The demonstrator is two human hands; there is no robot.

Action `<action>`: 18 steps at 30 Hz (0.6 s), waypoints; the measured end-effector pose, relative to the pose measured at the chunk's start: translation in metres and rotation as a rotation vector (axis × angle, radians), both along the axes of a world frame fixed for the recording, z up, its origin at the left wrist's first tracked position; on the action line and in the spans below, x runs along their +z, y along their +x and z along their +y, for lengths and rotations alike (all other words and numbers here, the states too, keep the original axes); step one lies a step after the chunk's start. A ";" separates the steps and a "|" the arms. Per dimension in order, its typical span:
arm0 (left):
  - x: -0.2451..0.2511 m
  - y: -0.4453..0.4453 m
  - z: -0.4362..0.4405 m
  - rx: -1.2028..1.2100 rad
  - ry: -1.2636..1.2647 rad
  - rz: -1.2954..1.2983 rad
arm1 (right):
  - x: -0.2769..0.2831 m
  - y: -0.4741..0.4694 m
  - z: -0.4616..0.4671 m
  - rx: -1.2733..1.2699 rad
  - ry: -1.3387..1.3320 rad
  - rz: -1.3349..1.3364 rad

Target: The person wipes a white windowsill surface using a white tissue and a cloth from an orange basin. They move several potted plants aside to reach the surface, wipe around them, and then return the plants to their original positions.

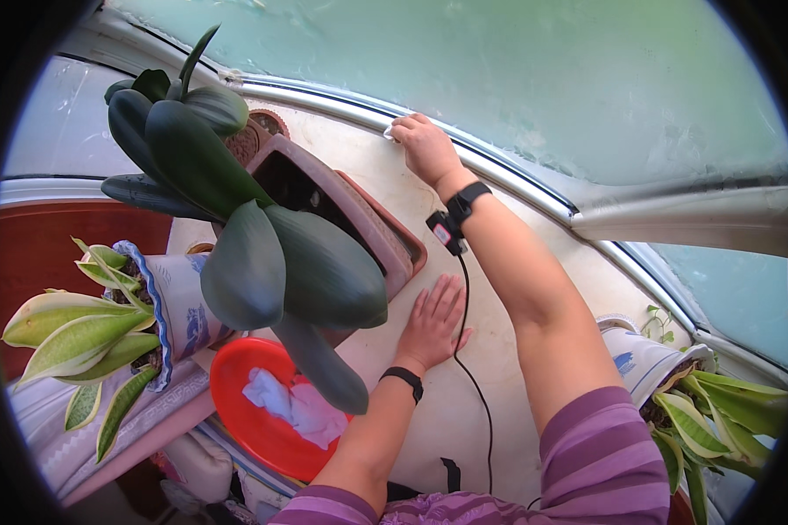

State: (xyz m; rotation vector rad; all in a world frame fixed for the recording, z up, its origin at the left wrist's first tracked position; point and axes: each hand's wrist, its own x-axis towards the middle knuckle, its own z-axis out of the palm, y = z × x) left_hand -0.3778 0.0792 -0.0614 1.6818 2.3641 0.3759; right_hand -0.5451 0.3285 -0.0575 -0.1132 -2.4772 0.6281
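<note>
My right hand (427,146) reaches to the far edge of the pale windowsill (351,141), at the foot of the white window frame (486,154). Its fingers are closed on a small white wad (389,133), cloth or tissue; most of it is hidden in the grip. Flat on the sill lies my left hand (433,325), palm down with fingers apart, holding nothing. Just left of it stands a rectangular brown planter (341,210) with a broad-leaved plant, probably an orchid (200,154). A red plastic basin (236,394) with pale blue and pink cloths (292,403) is at lower left.
Blue-and-white pots with variegated snake plants stand at left (180,305) and right (637,361). Orchid leaves overhang the basin's rim. A black cable (478,387) runs from the small device (448,233) on my right wrist across the sill. Frosted window glass (499,72) rises beyond.
</note>
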 end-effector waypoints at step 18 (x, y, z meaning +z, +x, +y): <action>0.000 0.000 -0.001 0.014 -0.013 -0.026 | -0.026 0.120 -0.036 -0.527 -0.426 0.074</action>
